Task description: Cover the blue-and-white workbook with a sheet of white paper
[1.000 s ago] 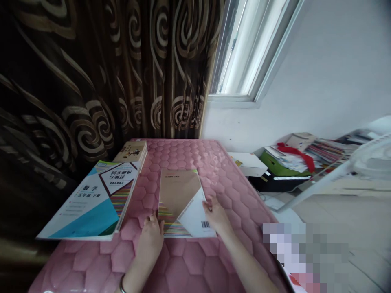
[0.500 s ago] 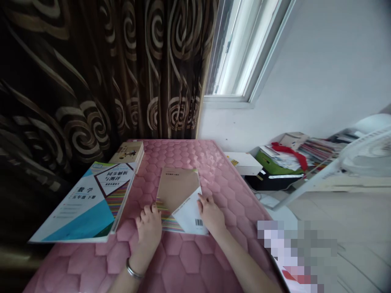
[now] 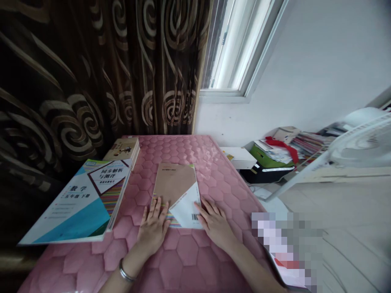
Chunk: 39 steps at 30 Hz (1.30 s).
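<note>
A thin workbook [image 3: 177,179] with a brown, white and striped cover lies closed on the pink quilted tabletop [image 3: 186,252], its barcode near the lower right corner. My left hand [image 3: 153,226] rests with fingers spread across the workbook's lower left edge. On the other side, my right hand [image 3: 215,219] lies at the lower right edge, fingers stretched out and a fingertip or two touching the cover. Left of my left hand is a stack of larger math workbooks [image 3: 75,203] with a white and blue top cover.
Behind the stack sits a pile of smaller tan books [image 3: 122,148]. A patterned dark curtain [image 3: 128,73] hangs along the left and back. Beyond the table's right edge are a white box [image 3: 240,158], a green bin of papers [image 3: 262,156] and a white fan [image 3: 360,138].
My left hand has opened from curled fingers and moved onto the workbook's edge. My right hand's fingers have spread and lie flatter. The view has shifted slightly.
</note>
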### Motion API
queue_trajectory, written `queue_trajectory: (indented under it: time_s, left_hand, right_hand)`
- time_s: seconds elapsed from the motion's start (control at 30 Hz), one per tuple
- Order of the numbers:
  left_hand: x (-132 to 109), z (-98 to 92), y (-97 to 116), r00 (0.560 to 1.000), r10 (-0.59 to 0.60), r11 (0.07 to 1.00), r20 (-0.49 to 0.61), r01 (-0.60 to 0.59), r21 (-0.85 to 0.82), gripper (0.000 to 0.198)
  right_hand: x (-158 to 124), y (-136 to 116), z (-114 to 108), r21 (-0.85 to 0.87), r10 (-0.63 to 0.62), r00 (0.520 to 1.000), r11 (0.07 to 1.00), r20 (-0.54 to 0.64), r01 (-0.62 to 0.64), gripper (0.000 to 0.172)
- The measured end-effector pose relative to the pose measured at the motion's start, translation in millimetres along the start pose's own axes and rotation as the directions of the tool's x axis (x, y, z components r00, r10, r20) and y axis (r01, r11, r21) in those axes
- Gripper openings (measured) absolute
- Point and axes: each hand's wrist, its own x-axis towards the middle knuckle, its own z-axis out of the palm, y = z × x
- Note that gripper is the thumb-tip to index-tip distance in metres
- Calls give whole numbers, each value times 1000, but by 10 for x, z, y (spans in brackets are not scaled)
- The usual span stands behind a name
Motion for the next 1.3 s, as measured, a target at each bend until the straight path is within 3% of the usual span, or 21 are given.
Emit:
queue_trajectory:
  time_s: [0.17,0.4,0.53,0.7,0.9,0.97,1.1,1.2,1.3]
  left_hand:
    - [-71,-66,-129,994,-98,995,49,99,-11,55]
    - [94,-214,147,959,-282,955,-8,282,91,38]
    - [223,-266,158,939,-342,936,-42,345,66,27]
    - [212,-123,77,920,-375,927,-111,373,-39,30]
    - [153,-37,159,939,-317,945,-134,325,44,49]
    - [343,-82,213,972,-210,976,-101,215,34,53]
    - [1039,-123,254,998,5,993,59,2,-121,59]
    - [1480,-38,166,989,-20,986,143,43,-160,54]
    - [1631,110,16,989,-135,982,57,141,-126,56]
  right_hand:
    - [29,-80,36,22,38,999,999,34,-39,48]
    - [80,-281,107,59,27,996,998,89,-33,53]
    - [379,-214,62,130,40,996,990,75,-49,54]
    - [912,-194,-21,119,155,988,980,25,-157,51]
    - [1084,-293,-34,-8,89,996,996,-2,-89,49]
    - [1159,-323,-11,-1,38,999,999,0,-38,52]
    - [1384,-347,87,28,-129,990,991,47,128,54]
    - [1464,-341,188,24,-144,989,989,36,143,53]
    - [1473,-331,256,12,-117,993,993,-13,117,52]
